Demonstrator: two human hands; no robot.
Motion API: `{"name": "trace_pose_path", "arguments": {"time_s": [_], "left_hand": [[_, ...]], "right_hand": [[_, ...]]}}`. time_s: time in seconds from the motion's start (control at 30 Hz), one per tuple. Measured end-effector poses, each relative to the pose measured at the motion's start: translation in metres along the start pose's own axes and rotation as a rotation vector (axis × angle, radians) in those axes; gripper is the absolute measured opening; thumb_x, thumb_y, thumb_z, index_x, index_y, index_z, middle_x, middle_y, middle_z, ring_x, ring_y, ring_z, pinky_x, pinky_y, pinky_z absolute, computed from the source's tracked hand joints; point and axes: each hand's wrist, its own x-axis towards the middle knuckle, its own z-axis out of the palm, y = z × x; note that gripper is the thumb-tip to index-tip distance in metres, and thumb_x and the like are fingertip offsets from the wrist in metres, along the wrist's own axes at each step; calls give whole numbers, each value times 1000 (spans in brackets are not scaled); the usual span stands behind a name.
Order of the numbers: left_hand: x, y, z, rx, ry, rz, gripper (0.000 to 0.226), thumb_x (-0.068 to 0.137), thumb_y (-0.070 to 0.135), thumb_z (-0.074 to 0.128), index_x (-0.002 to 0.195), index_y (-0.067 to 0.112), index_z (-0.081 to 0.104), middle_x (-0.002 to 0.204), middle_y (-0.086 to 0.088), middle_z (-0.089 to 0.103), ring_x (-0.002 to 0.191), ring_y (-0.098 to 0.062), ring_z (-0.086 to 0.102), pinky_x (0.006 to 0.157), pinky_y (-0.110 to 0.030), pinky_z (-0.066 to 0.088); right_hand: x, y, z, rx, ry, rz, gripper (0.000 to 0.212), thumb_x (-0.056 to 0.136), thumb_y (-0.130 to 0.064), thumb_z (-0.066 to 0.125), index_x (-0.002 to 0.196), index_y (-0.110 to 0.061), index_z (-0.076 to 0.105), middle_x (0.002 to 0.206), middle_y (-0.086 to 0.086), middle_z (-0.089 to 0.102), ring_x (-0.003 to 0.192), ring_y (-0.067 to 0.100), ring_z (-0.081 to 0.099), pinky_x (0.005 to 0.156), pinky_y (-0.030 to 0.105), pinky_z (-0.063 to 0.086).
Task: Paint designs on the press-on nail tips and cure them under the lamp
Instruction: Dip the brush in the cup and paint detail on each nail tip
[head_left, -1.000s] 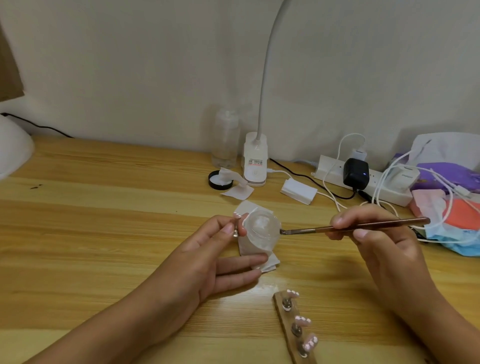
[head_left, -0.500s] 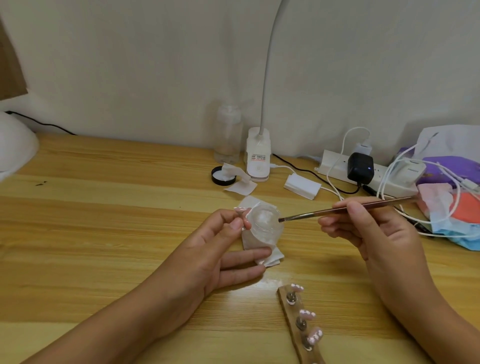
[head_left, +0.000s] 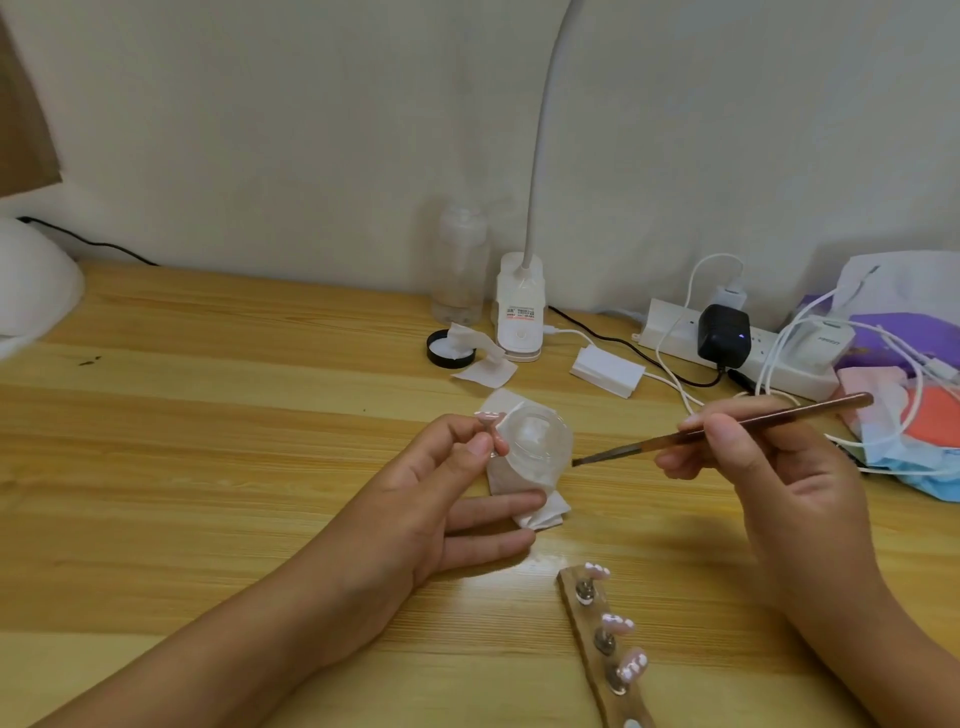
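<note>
My left hand pinches a small nail tip on its stand between thumb and forefinger, just left of a small clear glass dish that sits on a folded white wipe. My right hand grips a thin brown nail brush; its bristle end points left and hovers at the dish's right rim. A wooden holder strip near the front edge carries three pink nail tips with white dots. The white curing lamp shows at the far left edge.
At the back stand a clear bottle, a white clip lamp base, a black lid with torn wipes, a small white box, and a power strip with chargers and cables. Face masks and bags pile up at right.
The brush has drawn back from the dish and tilted up, its tip now just outside the right rim. My right hand has risen slightly. My left hand keeps its pinch.
</note>
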Motion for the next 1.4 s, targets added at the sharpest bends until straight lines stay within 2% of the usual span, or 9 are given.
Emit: {"name": "trace_pose_path", "arguments": {"time_s": [0.1,0.23,0.43,0.73,0.83,0.9,1.13,1.23,1.4], "left_hand": [[-2,-2,3,90,89,61,17,75,43,65,85,29,70,106,12,71,89,-13,72,65,-28,58],[-11,-8,4,291,275,260,20,76,53,73,87,36,71,77,8,63,49,-3,45,46,-15,40],[-14,-13,7,401,90,238,9,75,30,70,83,31,74,79,11,70,65,1,58,58,-12,46],[-11,-12,8,520,31,236,7,76,31,71,81,36,73,90,8,73,77,0,60,68,-13,46],[-10,-11,8,534,23,243,7,75,32,70,80,36,73,91,12,73,79,-1,60,69,-12,45],[-10,-11,8,536,27,245,7,75,31,71,80,35,73,93,9,73,81,-4,61,70,-11,45],[-12,-10,11,536,22,241,11,77,25,75,74,35,73,80,11,68,76,-3,58,67,-11,44],[-13,-9,13,538,26,242,8,72,28,71,72,36,72,76,12,65,74,-2,57,66,-10,43],[-13,-10,12,546,30,246,9,72,27,71,72,36,72,76,11,64,75,-1,57,66,-11,45]], "right_hand": [[5,-10,-4,-25,-3,-44,16,93,-34,62,90,-20,69,78,2,72,71,18,70,69,21,57],[26,-33,-22,117,-7,-89,16,93,-35,57,92,-28,71,76,0,71,71,16,68,72,24,57],[5,-23,-24,313,-79,86,40,95,-14,37,84,-22,74,67,0,67,64,11,64,63,18,54],[-29,1,-6,429,47,253,24,83,-14,53,76,-19,76,72,1,68,63,12,66,61,19,54],[-28,-2,-4,402,-12,268,13,80,-31,72,81,-18,76,74,3,69,66,14,67,65,21,55],[-30,-3,-4,370,-44,277,29,71,-43,82,84,-18,76,74,6,70,69,16,68,66,22,56],[-33,-1,-2,359,-21,258,20,88,-18,56,86,-18,76,73,12,70,70,18,69,67,22,56],[-32,-6,1,371,-39,271,14,82,-31,69,85,-18,76,72,13,69,70,19,69,67,22,56],[-32,-5,0,333,-91,267,45,62,-56,86,86,-19,75,73,13,70,72,20,71,69,23,56]]}}
